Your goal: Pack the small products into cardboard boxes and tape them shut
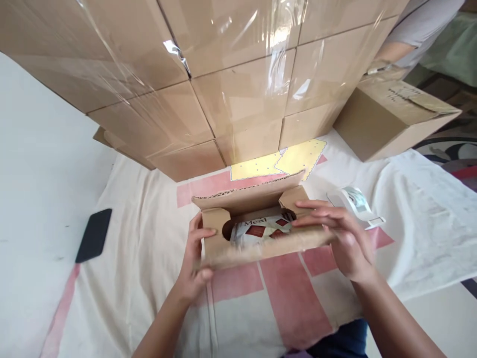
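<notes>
In front of me an open cardboard box (216, 251) is tilted toward me between both hands. Inside it lies a white packet (257, 229) with red diamond shapes and the printed word "Meal". My left hand (194, 258) grips the box's left end, fingers over the side flap and thumb at the near edge. My right hand (341, 236) is closed around the right end, with its fingers on the right side flap (292, 199). The near flap is smeared by motion. The lower part of the packet is hidden behind that flap.
A tall stack of cardboard boxes (238, 99) wrapped in clear film stands behind. Yellow paper pieces (298, 156) lie at its foot. Right are a tape dispenser (356, 204) and a closed box (395, 117), near another person's arm (395, 52). A black phone (94, 235) lies left on the cloth (149, 258).
</notes>
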`<state>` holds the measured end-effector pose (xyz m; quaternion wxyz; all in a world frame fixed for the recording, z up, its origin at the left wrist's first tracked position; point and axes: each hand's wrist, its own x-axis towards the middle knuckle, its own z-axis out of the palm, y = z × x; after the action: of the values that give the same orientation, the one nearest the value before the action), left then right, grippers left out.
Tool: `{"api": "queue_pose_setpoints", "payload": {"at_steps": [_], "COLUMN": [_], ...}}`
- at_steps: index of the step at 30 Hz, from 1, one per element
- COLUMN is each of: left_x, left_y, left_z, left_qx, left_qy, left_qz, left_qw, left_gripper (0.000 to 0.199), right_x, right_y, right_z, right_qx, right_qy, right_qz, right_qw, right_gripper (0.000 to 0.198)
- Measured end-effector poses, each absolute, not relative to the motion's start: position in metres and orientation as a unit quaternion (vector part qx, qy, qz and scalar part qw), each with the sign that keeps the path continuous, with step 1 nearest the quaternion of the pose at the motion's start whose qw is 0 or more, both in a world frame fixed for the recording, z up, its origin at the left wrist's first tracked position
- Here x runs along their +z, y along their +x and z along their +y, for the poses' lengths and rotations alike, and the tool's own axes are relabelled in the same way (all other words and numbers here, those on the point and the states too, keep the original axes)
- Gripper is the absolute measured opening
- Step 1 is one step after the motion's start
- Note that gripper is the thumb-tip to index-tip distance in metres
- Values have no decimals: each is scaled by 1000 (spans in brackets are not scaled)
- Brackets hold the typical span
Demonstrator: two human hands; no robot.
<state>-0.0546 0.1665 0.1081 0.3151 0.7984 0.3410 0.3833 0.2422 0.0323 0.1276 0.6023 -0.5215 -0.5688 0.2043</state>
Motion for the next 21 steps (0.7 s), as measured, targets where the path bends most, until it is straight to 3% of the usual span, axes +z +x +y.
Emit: {"api": "queue_pose_setpoints", "payload": {"at_steps": [1, 2, 4, 5, 7, 8, 12, 21], "left_x": [113, 117, 125, 128, 133, 135, 137, 130], "left_y": [-52, -50, -46, -44, -42, -42, -44, -41], "left_z": [166, 167, 170, 172, 177, 178, 180, 181], "left_qx": [373, 363, 353, 355, 389, 414, 443, 390], "left_qy": [787, 772, 750, 752, 772, 792, 868, 901], "left_qz": [337, 336, 336, 333, 315, 294, 175, 168], "left_qw": [358, 399, 447, 445, 392, 339, 137, 91], "left_gripper": [53, 44, 28, 35, 60, 59, 27, 41], "right_x": [131, 135, 143, 147, 150, 150, 138, 140], "right_y": [242, 241, 242, 242, 243, 244, 249, 245], "right_z": [35, 39, 48, 52, 58, 59, 56, 51], "right_qx": [183, 160, 136, 134, 125, 111, 71, 60], "right_qy": [-537, -552, -573, -575, -567, -557, -524, -544], "right_qz": [-540, -518, -517, -528, -546, -556, -597, -630], "right_qw": [622, 633, 621, 611, 604, 608, 603, 551], "right_gripper": [29, 29, 47, 53, 56, 55, 41, 53]}}
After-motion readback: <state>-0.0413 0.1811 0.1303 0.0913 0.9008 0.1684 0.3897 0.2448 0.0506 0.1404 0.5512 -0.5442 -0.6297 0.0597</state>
